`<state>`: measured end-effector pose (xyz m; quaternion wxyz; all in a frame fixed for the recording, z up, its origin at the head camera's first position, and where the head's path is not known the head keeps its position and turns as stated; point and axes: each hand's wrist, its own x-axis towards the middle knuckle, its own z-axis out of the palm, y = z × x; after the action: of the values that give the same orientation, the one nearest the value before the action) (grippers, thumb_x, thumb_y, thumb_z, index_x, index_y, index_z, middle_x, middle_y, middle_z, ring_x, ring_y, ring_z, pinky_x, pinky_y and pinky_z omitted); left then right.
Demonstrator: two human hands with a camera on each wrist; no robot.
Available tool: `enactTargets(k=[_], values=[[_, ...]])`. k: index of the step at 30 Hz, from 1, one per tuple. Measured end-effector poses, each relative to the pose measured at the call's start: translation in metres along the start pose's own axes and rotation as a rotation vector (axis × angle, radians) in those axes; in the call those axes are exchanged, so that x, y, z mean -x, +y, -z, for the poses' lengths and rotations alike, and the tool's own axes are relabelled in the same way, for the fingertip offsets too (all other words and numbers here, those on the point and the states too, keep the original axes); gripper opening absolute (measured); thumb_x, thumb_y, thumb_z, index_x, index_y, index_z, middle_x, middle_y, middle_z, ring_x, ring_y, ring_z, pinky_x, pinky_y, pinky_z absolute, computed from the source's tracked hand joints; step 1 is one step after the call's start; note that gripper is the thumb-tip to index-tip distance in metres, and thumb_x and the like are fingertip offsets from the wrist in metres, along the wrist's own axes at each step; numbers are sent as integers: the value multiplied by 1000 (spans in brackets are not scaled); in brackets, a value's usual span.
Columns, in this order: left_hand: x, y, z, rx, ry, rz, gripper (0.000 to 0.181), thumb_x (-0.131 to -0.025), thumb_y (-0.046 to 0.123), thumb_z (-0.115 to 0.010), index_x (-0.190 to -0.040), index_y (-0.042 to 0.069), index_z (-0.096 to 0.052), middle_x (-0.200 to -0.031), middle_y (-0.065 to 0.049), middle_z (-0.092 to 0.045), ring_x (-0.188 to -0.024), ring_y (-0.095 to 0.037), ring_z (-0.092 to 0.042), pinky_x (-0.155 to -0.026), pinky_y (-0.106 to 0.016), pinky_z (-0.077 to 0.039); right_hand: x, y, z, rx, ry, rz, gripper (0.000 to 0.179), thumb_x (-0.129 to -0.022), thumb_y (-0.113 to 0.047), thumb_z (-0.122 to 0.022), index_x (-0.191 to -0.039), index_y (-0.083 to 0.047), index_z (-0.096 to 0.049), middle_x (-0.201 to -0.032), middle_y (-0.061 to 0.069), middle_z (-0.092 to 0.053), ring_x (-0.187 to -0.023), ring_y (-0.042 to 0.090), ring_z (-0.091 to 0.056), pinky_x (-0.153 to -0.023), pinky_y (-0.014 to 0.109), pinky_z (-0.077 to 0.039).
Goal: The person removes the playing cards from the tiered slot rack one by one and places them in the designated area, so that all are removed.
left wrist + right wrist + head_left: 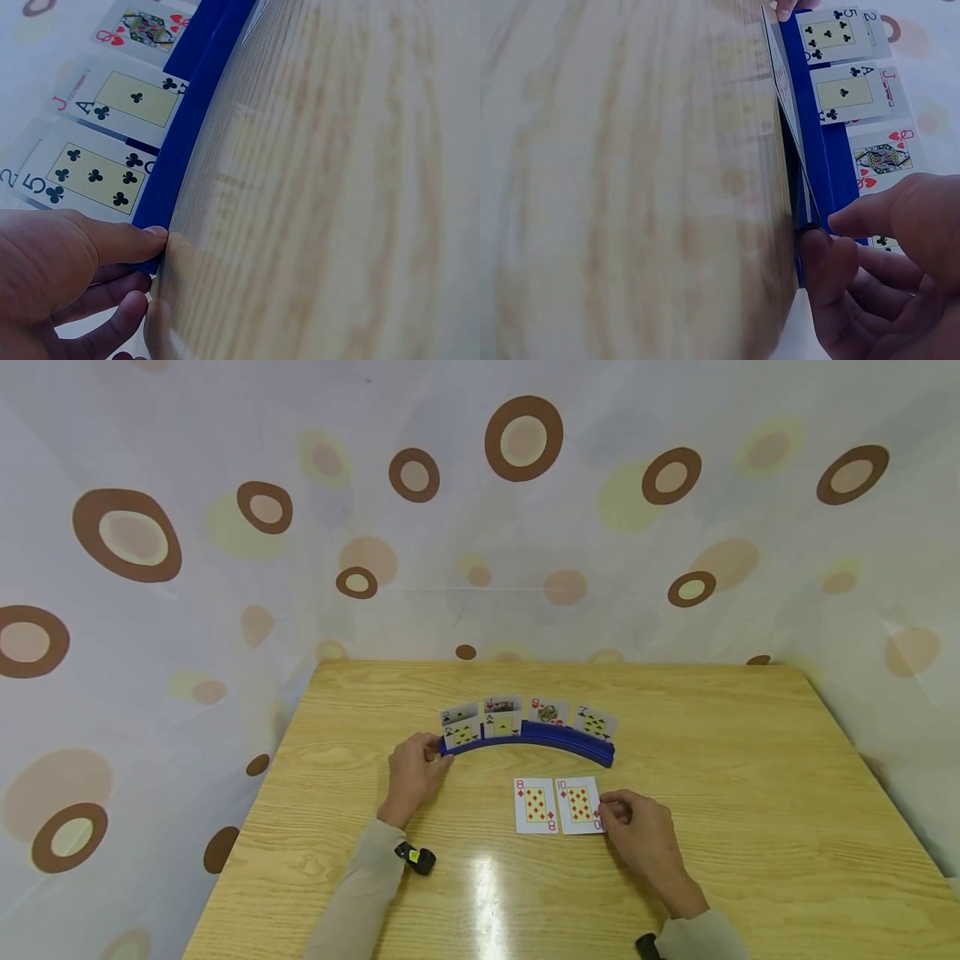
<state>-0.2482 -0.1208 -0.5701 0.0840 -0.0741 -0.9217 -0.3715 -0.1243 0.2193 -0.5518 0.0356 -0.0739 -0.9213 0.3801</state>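
A curved blue card holder (pixel 566 741) stands on the table with playing cards upright in it. My left hand (pixel 415 774) pinches its left end, the thumb (pixel 139 241) on the front face. At that end the five of clubs (pixel 462 734) stands before a black two, and the ace of clubs (pixel 502 724) before a red jack. Farther right are the queen of hearts (pixel 548 712) and the seven of clubs (pixel 595 724). In front lie the eight of diamonds (pixel 536 806) and the ten of diamonds (pixel 580 806). My right hand (pixel 643 835) pinches the ten's right edge, tilted up.
The wooden table (pixel 750 752) extends to both sides and toward me. A patterned cloth (pixel 480 527) hangs behind it and along the sides. Dark straps (pixel 416 857) are on the wrists.
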Motion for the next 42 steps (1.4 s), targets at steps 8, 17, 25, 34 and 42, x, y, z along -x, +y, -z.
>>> enactTargets(k=[8, 17, 25, 34, 42], values=[[1, 0, 0, -12, 15, -20, 23, -92, 15, -87, -108, 0, -80, -100, -14, -82, -86, -27, -74, -86, -51, -56, 2, 1, 1, 0, -1, -5, 19, -98, -9, -76, -112, 1, -80, -90, 9, -80, -75, 12, -69, -65, 20, -51], [1, 2, 2, -5, 6, -14, 23, -93, 15, -87, -110, 1, -80, -103, -14, -83, -90, -29, -76, -92, -54, -55, 3, 0, 1, -5, -10, -12, 19, -98, -9, -76, -113, 1, -79, -92, 9, -80, -77, 13, -69, -66, 20, -52], [1, 2, 1, 2, 3, -8, 24, -93, 15, -87, -112, 1, -80, -105, -15, -83, -91, -30, -76, -93, -55, -55, 3, 1, 3, 6, 20, 65, 16, -97, -6, -77, -111, 1, -78, -95, 11, -79, -83, 17, -70, -69, 21, -53], [1, -1, 0, -6, -9, -1, 24, -95, 18, -87, -112, 3, -81, -104, -12, -83, -88, -25, -74, -90, -51, -55, -1, 0, -6, -27, 73, 99, 13, -96, -4, -78, -109, 0, -79, -94, 10, -80, -83, 17, -71, -71, 21, -54], [0, -4, 0, -4, 2, -2, 23, -95, 18, -87, -111, 3, -81, -103, -11, -83, -86, -21, -71, -89, -48, -53, -21, -6, -17, -120, 113, 142, 8, -100, -6, -77, -106, -5, -81, -98, 10, -82, -86, 15, -72, -74, 19, -55]])
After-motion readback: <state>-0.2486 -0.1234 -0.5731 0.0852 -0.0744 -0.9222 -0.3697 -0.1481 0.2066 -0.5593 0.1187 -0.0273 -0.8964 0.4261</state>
